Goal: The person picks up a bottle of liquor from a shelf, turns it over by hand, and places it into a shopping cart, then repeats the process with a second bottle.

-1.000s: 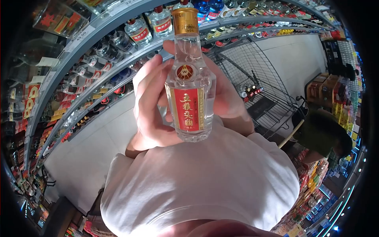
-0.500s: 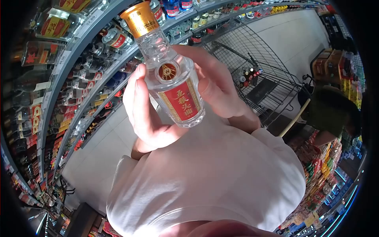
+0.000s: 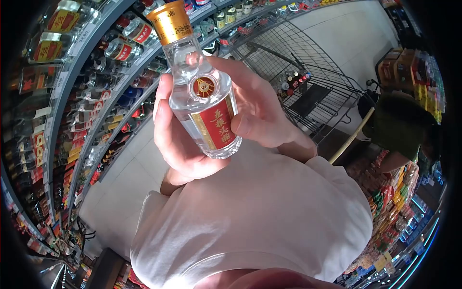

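Note:
A clear glass liquor bottle [image 3: 199, 120] with a gold cap and a red-and-gold label is held up in front of my chest, tilted so its cap points to the upper left. My left hand [image 3: 175, 139] wraps the bottle's left side and lower edge, fingers curled against the glass. On the other side, my right hand [image 3: 262, 103] grips it too, the thumb pressing the label's right edge and the fingers partly hidden behind the glass. The label and a round red emblem on the neck face me.
Shelves [image 3: 62, 91] packed with bottles curve along the left and top. A wire shopping cart [image 3: 308, 67] with several bottles inside stands to the upper right. Beside it is another person [image 3: 399, 127] in dark green, near a wooden stick [image 3: 353, 135]. Packaged goods [image 3: 397, 207] line the right.
The bottle has turned slightly, showing more of its left side. My right thumb has moved down and left onto the label's edge. The whole view has shifted a little.

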The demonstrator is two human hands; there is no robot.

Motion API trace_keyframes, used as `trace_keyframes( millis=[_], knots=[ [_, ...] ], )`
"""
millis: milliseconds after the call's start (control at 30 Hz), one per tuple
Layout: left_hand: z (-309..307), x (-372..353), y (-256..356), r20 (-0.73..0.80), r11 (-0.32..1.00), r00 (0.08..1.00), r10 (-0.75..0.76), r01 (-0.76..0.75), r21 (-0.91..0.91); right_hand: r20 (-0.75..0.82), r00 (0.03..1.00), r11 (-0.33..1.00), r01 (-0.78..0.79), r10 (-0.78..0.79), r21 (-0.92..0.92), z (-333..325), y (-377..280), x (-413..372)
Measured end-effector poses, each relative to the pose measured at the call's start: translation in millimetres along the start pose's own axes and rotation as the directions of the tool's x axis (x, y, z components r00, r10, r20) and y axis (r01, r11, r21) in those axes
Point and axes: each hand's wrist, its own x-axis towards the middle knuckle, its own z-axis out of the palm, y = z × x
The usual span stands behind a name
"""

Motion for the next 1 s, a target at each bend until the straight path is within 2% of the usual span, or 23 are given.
trace_keyframes(
  millis=[67, 167, 300, 333, 367, 467, 533, 667, 700, 733, 800, 867, 933, 1000],
  knots=[
    [8.2, -5.6, 8.0, 0.041, 0.995, 0.994, -0.097, 0.098, -0.019, -0.040, 0.998, 0.999, -0.051, 0.051, -0.019, -4.8, -4.0, -10.5],
    [15.9, -15.5, 10.1, 0.061, 0.992, 0.991, -0.120, 0.122, -0.025, -0.001, 0.997, 0.992, -0.076, 0.076, -0.100, -13.5, -9.6, -23.2],
    [28.1, -19.5, 11.6, 0.069, 0.987, 0.985, -0.156, 0.157, -0.014, -0.045, 0.999, 0.998, 0.020, -0.023, -0.060, -12.3, -9.2, -34.7],
    [29.9, -18.8, 8.4, 0.086, 0.992, 0.989, -0.120, 0.122, -0.013, -0.044, 0.998, 0.997, 0.043, -0.046, -0.059, -12.9, -9.3, -37.4],
    [31.0, -18.9, 6.7, 0.103, 0.996, 0.991, -0.085, 0.086, -0.011, -0.051, 0.997, 0.997, 0.047, -0.050, -0.059, -12.6, -9.7, -40.2],
    [30.1, -22.6, 8.3, 0.126, 0.994, 0.987, -0.100, 0.103, -0.021, -0.077, 0.996, 0.999, 0.041, -0.043, -0.028, -11.7, -8.5, -47.5],
    [33.2, -26.0, 13.4, 0.120, 0.990, 0.984, -0.134, 0.137, -0.015, -0.062, 0.992, 0.988, 0.102, -0.109, -0.112, -15.2, -5.4, -49.8],
    [32.8, -32.0, 21.4, 0.117, 0.988, 0.982, -0.149, 0.145, 0.044, -0.063, 0.997, 0.999, 0.054, -0.053, 0.001, -6.5, -11.8, -50.6],
    [33.7, -29.4, 20.5, 0.140, 0.992, 0.982, -0.124, 0.126, -0.007, -0.054, 0.998, 0.997, 0.039, -0.036, 0.065, -4.8, -12.4, -50.5],
    [33.9, -31.0, 24.0, 0.138, 0.992, 0.983, -0.121, 0.123, -0.002, -0.043, 0.999, 0.991, 0.023, -0.017, 0.129, -3.7, -12.3, -50.2],
    [33.7, -35.1, 33.0, 0.091, 0.974, 0.970, -0.227, 0.226, 0.018, -0.027, 1.000, 0.994, 0.016, -0.013, 0.104, -4.6, -9.2, -49.9],
    [34.2, -35.5, 31.4, 0.100, 0.981, 0.976, -0.193, 0.190, 0.030, -0.011, 1.000, 0.997, 0.010, -0.009, 0.075, -5.1, -9.4, -49.7],
    [37.0, -41.1, 28.5, -0.053, 0.986, 0.986, -0.158, 0.160, 0.039, 0.036, 0.999, 0.993, -0.032, 0.028, 0.115, -4.8, -11.7, -50.1],
    [31.2, -38.9, 31.4, -0.001, 0.983, 0.987, -0.159, 0.159, 0.089, 0.040, 0.998, 0.996, -0.041, 0.038, 0.084, -5.8, -12.0, -50.2]
  ],
)
